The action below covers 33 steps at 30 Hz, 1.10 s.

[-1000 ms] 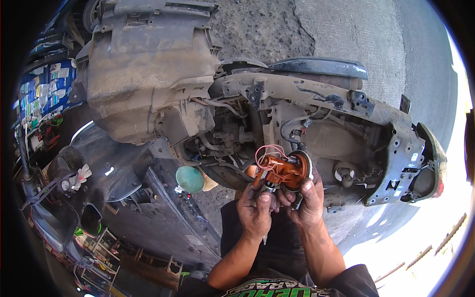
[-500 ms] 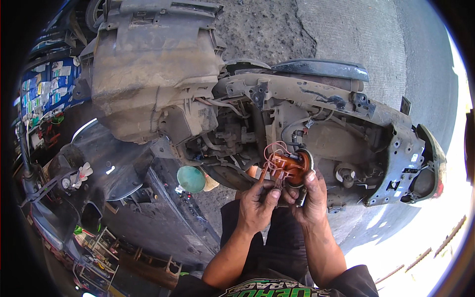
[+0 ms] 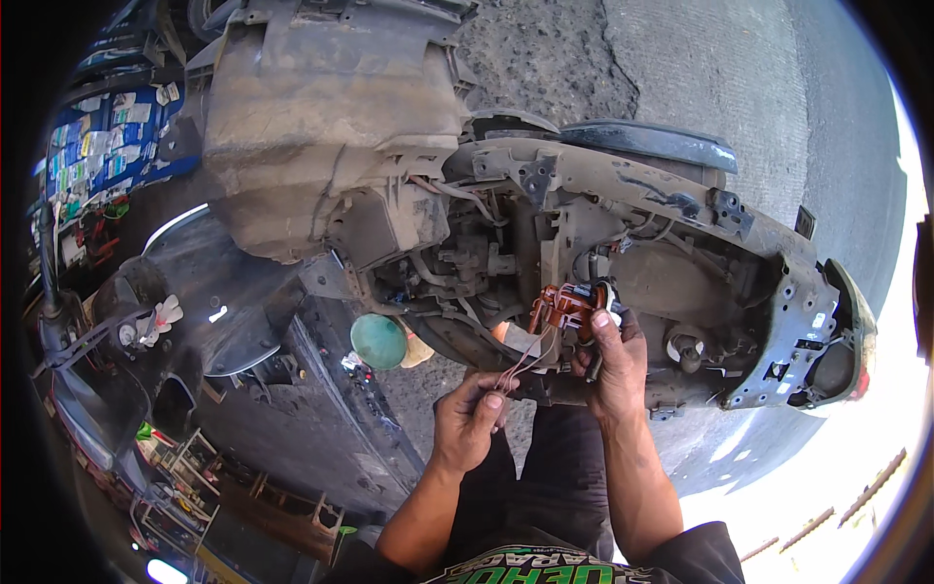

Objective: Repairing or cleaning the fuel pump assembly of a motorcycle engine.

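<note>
My right hand [image 3: 620, 368] grips what looks like a scooter's fuel pump [image 3: 566, 308], an orange-brown plastic unit with a round dark flange. It is held over the frame of a stripped scooter [image 3: 671, 200]. Thin pinkish wires [image 3: 526, 363] run from the pump down to my left hand [image 3: 465, 420]. That hand pinches their ends between thumb and fingers, lower and to the left of the pump. A dark stub hangs below the pump beside my right fingers. The wire tips are hidden in my left fingers.
A large dusty plastic housing [image 3: 336, 127] covers the scooter's left part. A green round container [image 3: 378, 342] stands on the ground left of my hands. Dark body panels [image 3: 229, 292] lie further left, near a blue board with labels [image 3: 117, 136]. A metal bracket [image 3: 778, 341] sits at the right end.
My left hand has moved down and left, away from the pump, drawing the wires out straight. My right hand still holds the pump, now turned somewhat. The whole view has shifted slightly.
</note>
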Each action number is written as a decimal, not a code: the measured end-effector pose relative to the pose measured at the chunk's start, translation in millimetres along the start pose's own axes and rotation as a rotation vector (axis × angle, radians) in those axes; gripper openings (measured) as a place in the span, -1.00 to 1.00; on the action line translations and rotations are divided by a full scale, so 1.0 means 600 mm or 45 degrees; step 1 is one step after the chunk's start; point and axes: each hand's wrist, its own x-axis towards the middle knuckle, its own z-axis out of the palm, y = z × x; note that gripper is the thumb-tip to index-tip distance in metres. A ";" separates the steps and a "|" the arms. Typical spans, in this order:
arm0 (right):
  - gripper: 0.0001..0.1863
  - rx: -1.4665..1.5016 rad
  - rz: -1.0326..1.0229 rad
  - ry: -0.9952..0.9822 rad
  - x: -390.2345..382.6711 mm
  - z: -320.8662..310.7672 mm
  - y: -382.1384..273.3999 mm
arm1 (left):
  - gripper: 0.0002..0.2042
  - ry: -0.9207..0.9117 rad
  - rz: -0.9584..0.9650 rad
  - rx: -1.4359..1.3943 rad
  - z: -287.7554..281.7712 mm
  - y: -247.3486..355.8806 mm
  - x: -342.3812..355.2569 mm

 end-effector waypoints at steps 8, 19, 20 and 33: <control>-0.20 -0.718 -0.113 -0.043 0.020 -0.028 0.011 | -0.72 -0.020 -0.102 0.318 -0.005 0.014 0.016; -0.56 -0.588 0.281 -0.050 -0.091 -0.035 0.017 | -0.68 -0.089 0.044 0.385 0.006 -0.028 0.003; -0.56 -0.592 0.282 -0.056 -0.093 -0.021 0.027 | -0.62 -0.045 0.145 0.490 0.007 -0.027 0.006; -0.71 -0.515 0.213 -0.269 -0.077 -0.049 0.080 | -0.67 1.141 0.777 1.101 -0.226 0.158 0.031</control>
